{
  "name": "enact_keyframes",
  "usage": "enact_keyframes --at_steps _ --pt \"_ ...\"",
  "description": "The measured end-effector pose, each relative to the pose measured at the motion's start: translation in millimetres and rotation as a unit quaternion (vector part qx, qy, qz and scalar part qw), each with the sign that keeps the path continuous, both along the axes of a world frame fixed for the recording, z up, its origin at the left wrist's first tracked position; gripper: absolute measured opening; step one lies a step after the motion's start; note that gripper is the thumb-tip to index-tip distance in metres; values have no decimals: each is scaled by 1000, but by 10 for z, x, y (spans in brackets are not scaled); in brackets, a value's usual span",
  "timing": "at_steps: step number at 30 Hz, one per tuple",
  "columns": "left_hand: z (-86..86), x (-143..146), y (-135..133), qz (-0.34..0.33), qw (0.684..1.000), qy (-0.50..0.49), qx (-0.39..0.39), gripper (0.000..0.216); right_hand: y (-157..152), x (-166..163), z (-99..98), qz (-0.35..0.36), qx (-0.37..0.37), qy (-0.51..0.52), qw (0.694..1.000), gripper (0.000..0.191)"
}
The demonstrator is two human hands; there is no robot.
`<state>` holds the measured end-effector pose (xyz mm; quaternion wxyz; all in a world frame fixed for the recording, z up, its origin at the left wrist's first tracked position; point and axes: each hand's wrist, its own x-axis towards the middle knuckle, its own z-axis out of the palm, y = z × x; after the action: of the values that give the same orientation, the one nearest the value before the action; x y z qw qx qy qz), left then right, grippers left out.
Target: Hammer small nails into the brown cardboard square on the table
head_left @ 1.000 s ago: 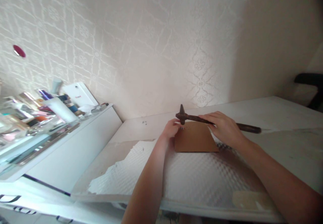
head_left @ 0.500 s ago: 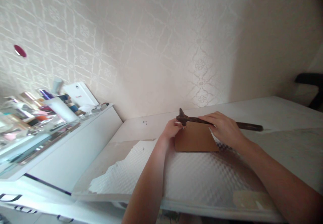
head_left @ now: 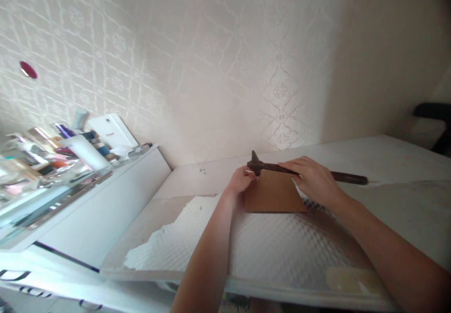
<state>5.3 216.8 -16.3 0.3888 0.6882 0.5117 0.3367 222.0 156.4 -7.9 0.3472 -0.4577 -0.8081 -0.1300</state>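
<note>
My right hand (head_left: 312, 176) is wrapped round the dark handle of a hammer (head_left: 271, 167), which lies nearly level. Its head hangs right above the fingertips of my left hand (head_left: 242, 179). Those fingers are pinched together at the far left corner of a flat brown board (head_left: 275, 198). Whatever sits in the pinch is tiny and mostly covered by the hammer head. Small dark dots in rows mark the board near its far edge. A sheet of white quilted padding (head_left: 282, 238) lies beneath the board.
Several tiny dark slivers (head_left: 202, 171) lie on the white tabletop (head_left: 190, 181) near the wall. On the left, a white cabinet (head_left: 105, 205) carries crowded bottles, tubes and a white box (head_left: 113, 131). A black chair-like part (head_left: 431, 111) stands at far right.
The hammer and both hands stay almost in place, with only a very slight shift in the picture. The board and padding have not moved.
</note>
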Motion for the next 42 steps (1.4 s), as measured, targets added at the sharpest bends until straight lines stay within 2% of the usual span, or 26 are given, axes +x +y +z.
enact_keyframes --at_steps 21,27,42 --pt "11 -1 -11 18 1000 19 -2 22 9 11 4 0 -10 26 1000 44" --pt "4 -8 0 1 1000 27 10 24 19 10 -9 9 -27 17 999 44" --pt "-35 -22 39 3 1000 20 6 18 22 18 -10 6 -12 31 999 46"
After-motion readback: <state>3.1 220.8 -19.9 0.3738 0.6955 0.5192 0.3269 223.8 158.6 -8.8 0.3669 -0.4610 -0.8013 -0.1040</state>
